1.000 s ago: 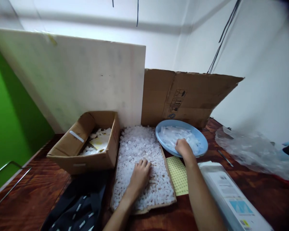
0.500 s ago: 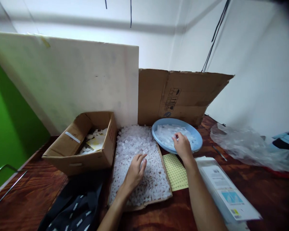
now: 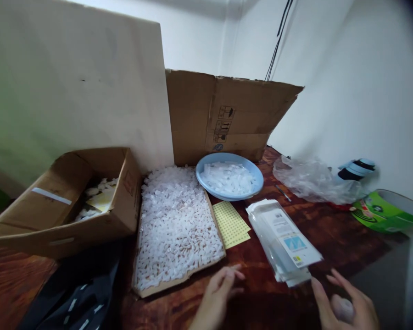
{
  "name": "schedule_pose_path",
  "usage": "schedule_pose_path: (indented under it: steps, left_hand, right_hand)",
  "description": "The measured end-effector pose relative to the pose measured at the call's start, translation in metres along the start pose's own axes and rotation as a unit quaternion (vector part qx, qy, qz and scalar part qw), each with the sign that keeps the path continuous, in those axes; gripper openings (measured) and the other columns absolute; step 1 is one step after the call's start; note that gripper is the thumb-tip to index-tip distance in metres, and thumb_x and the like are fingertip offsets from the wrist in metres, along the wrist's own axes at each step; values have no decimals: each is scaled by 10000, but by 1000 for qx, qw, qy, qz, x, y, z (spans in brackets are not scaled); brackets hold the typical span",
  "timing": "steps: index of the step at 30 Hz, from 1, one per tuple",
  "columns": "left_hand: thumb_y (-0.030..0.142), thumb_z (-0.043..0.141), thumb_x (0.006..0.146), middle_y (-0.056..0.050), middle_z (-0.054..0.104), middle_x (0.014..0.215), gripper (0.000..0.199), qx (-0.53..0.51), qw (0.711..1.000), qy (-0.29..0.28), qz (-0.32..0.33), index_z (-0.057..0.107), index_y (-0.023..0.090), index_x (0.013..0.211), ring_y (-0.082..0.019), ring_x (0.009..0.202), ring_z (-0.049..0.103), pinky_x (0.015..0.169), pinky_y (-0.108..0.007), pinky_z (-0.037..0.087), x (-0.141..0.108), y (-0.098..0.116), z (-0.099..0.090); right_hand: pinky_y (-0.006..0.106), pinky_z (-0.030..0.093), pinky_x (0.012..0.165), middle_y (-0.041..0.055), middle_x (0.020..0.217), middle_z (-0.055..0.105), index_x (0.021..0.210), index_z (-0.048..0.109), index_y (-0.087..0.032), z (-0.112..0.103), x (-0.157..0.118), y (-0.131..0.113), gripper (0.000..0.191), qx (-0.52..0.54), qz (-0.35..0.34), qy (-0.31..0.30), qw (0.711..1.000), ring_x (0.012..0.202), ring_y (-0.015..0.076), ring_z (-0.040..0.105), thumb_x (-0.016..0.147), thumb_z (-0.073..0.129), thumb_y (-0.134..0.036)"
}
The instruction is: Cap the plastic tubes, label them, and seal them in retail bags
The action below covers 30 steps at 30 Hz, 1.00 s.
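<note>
"What is being held in the left hand [image 3: 215, 293]?"

"Nothing is being shown in it; the fingers are being held loosely apart, just off the front right corner of the shallow cardboard tray [image 3: 182, 277]."

"And in the right hand [image 3: 363, 314]?"

"That cannot be told. A pale rounded thing [image 3: 342, 308] is being framed by the parted thumb and fingers — whether it is being gripped is being obscured by blur. The near end of the clear packets [image 3: 278, 247] is being approached closely by the thumb."

"Why is a tray being used under the small white pieces [image 3: 179, 220]?"

"Probably so that they are being corralled by its low lip; otherwise they could easily be scattered over the bench [image 3: 258, 293]."

"And the blue basin [image 3: 227, 195]?"

"The loose translucent strips [image 3: 230, 176] are being contained by its raised rim, apart from the pieces, it seems."

"The yellow dotted sheets [image 3: 229, 224]?"

"They are being laid flat between tray and packets, below the basin — presumably so that they are being left within reach of either hand."

"And the carton [image 3: 129, 195]?"

"Crumpled white scraps [image 3: 101, 190] are being enclosed by its deep walls, left of the tray."
</note>
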<state>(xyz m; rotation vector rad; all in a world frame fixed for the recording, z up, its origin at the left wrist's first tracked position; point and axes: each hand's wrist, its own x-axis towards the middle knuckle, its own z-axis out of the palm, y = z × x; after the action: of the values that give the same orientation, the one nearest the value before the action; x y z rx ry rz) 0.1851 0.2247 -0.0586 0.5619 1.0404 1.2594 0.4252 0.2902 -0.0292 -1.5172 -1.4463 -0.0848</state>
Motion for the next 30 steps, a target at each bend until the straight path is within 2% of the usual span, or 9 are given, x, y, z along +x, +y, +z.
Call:
schedule_pose_path:
  steps: [3,5,10,18,22,24,26,28,30]
  left_hand:
    - [794,742,674,-198,486,1544,646,-71,996,-14,-47,705,168,828,-374,1534,270,1145,-466,407,35,-26,45]
    - [778,756,668,-195,472,1550,630,-100,995,-3,-25,686,162,779,-364,1543,240,1185,-447,353,58,-31,66]
    - [593,740,786,-131,597,1404,457,-173,984,-36,21,594,163,735,-315,1313,531,1142,-446,388,91,-20,90]
    - [603,608,883,-150,592,1367,452,-84,995,-20,46,625,158,807,-288,1246,547,1061,-443,454,109,-9,89]
    - [624,526,951,-115,691,1081,517,73,994,-48,67,705,164,1101,-254,1008,629,1020,-455,463,67,25,59]
    - [566,442,1017,-80,649,1224,476,207,970,-50,120,665,243,1286,-236,1172,579,1115,-411,388,37,47,29]
    - [572,421,1021,-64,645,1199,493,272,952,12,136,651,267,1331,-232,1192,560,1117,-390,386,15,64,-6]
    - [599,411,1005,-38,639,961,565,281,947,87,128,630,232,1376,-219,1024,600,1035,-379,442,6,74,-41]
    - [623,412,983,4,548,751,637,253,948,149,121,633,169,1372,-193,810,581,880,-342,484,7,79,-68]
  right_hand:
    - [600,565,893,273,1323,650,1531,443,-67,13,-7,41,1175,-58,49,-124,989,1131,490,660,704,589,-890]
    - [595,590,793,328,1320,638,1572,343,-9,27,-17,57,1352,-114,83,-208,968,1082,519,684,619,598,-935]
    - [502,573,616,280,1318,659,1558,366,-119,49,-31,54,1045,-175,100,-283,938,872,446,755,807,509,-831]
    - [446,535,613,205,1179,704,1462,452,-168,72,3,31,787,-161,34,-277,947,834,394,744,919,434,-737]
    - [488,557,686,226,1178,657,1338,583,-157,65,3,37,822,-111,3,-197,974,996,441,699,847,490,-810]
    - [519,559,758,217,1147,660,1232,655,-187,57,-5,39,708,-102,2,-121,987,1079,460,663,843,554,-769]
    - [524,562,787,202,1111,672,1157,681,-211,53,-14,32,582,-69,0,-102,992,1064,444,665,869,578,-707]
    - [490,582,782,178,1109,685,1135,678,-227,58,-24,10,489,6,-33,-182,983,1011,393,694,926,533,-645]
    - [420,596,842,136,1175,704,1190,668,-252,70,-32,-27,384,109,-97,-316,938,1066,320,706,1017,436,-504]
